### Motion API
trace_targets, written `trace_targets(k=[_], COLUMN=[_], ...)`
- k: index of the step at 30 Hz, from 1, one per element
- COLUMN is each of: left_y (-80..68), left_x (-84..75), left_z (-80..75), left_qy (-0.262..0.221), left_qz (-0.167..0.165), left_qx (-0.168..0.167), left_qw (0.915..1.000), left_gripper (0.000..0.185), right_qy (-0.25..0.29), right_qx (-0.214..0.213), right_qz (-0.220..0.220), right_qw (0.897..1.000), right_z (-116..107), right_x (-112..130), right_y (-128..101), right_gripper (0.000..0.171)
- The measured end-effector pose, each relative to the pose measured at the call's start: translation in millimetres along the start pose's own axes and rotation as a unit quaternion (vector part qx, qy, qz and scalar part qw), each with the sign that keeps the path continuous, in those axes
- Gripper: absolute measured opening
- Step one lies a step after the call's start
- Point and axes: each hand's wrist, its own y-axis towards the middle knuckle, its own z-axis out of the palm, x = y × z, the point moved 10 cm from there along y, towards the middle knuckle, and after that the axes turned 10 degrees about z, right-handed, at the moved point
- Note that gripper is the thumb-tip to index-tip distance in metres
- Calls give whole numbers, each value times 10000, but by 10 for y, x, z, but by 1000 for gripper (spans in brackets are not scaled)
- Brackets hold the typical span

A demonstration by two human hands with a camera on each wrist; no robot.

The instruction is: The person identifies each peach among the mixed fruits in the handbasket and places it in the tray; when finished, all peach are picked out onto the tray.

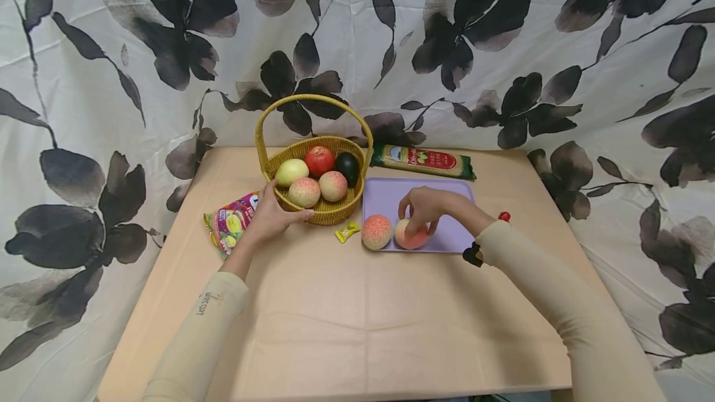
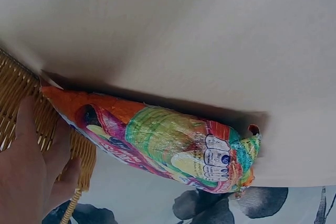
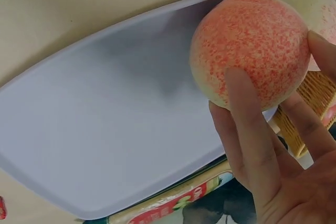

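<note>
**Peach comes down on the lilac tray, one already there**

Floral black-and-white cloth hangs all around, and a beige table (image 1: 335, 315) carries the action. Right hand (image 1: 427, 209) is over the purple tray (image 1: 391, 194), fingers (image 3: 247, 124) curled round a speckled peach (image 1: 412, 236) at the tray's six-o'clock edge. The wrist view shows that peach (image 3: 249, 48) pinched between fingertips, right at the tray surface (image 3: 105, 129); whether it already rests there, I cannot tell. Just at its nine o'clock sits a second peach (image 1: 377, 231), on the tray's near corner, close beside the held one.

Over to the left hand (image 1: 270, 216): it grips the wicker basket (image 1: 329, 213) at its eight-o'clock rim, thumb along the front wall, fingers (image 2: 31, 145) pressed against the weave, steadying it. Inside the basket (image 2: 16, 98) are two more peaches, a green apple, a red apple and a dark avocado.

By my judgement, this is a halfway mark: two peaches out by the tray, two left in the basket.

Further out, a candy bag (image 1: 231, 222) lies at the basket's eight o'clock, a small yellow sweet (image 1: 347, 232) at six, and a spaghetti packet (image 1: 422, 161) at the tray's twelve.
</note>
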Motion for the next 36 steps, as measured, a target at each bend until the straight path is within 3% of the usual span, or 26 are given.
trace_targets(k=[10,19,26,28,31,36], left_y=[-12,-37,-38,-39,-38,-29], left_x=[6,-9,-11,-17,-23,-24], left_z=[-8,5,9,10,12,13], left_qy=[40,-97,-78,-93,-105,-107], left_qz=[-7,33,87,90,80,55], left_qx=[14,15,-43,-52,-49,-28], left_qw=[10000,9999,9999,9999,9999,9999], left_gripper=[132,135,132,131,130,133], right_qy=[-243,-763,-1333,-1459,-1549,-1212], right_qx=[-127,-281,-956,-1022,-1011,-633], right_qz=[151,-109,-570,-623,-628,-382], right_qw=[9995,9966,9848,9820,9807,9899], right_z=[28,74,-32,-25,6,79], right_x=[36,110,219,243,253,197], right_y=[-27,-56,-92,-105,-109,-98], right_gripper=[43,62,33,34,42,48])
